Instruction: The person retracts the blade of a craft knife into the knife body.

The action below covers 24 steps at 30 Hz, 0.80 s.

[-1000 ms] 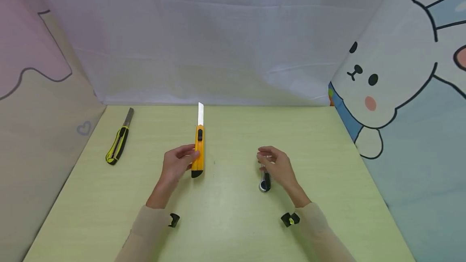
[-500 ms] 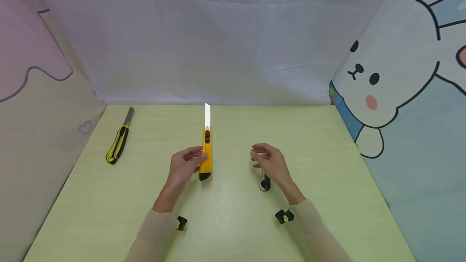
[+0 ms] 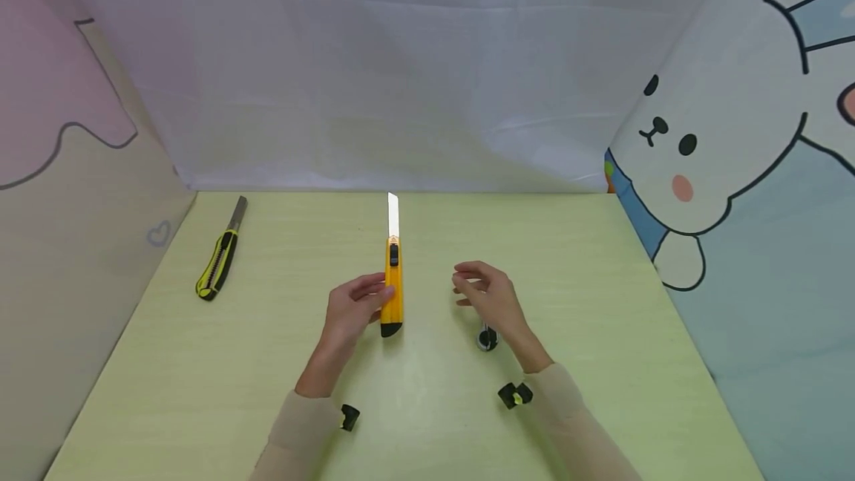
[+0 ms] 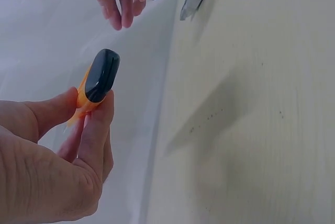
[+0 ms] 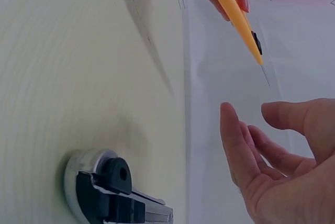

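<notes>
My left hand [image 3: 352, 310] pinches a yellow utility knife [image 3: 394, 280] between thumb and fingers near its black end cap [image 4: 102, 75]. The knife is held above the table, its blade [image 3: 393, 215] extended and pointing away from me. To its right, my right hand [image 3: 490, 299] hovers with loosely bent fingers and a gap between thumb and fingertips, holding nothing. Below that hand lies a silver-and-black utility knife [image 5: 110, 192] on the table, mostly covered by the hand in the head view. At the far left lies a green-and-black utility knife [image 3: 217, 262], blade out.
The pale table [image 3: 427, 421] meets a white cloth backdrop [image 3: 401, 80] at its far edge. A cloth printed with a rabbit [image 3: 728, 139] borders the right side, and a pink-and-beige cloth [image 3: 87, 228] the left. Small black cameras sit at both wrists.
My left hand has carried the yellow utility knife to the right and slightly toward me. My right hand has shifted a little left, above the silver-and-black knife, which stays put.
</notes>
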Tool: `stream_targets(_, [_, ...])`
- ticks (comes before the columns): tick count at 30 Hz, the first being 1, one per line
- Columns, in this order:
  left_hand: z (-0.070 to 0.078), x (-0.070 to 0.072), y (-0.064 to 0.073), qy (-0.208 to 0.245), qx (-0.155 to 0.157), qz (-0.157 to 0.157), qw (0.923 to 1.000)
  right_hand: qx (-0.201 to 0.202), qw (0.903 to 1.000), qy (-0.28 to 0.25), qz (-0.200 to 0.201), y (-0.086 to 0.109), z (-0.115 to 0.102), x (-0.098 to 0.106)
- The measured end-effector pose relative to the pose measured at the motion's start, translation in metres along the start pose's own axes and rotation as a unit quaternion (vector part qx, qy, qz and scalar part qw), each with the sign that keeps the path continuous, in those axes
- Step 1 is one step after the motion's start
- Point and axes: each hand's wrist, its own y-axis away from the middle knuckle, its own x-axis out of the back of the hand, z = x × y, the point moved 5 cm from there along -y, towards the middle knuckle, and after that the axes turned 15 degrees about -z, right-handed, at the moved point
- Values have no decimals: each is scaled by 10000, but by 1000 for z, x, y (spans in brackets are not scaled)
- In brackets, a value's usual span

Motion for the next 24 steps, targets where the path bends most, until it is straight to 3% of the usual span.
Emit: stream_targets(24, [-9, -27, 0, 269, -76, -146, 9995, -179, 9996, 211, 44, -8, -4, -10])
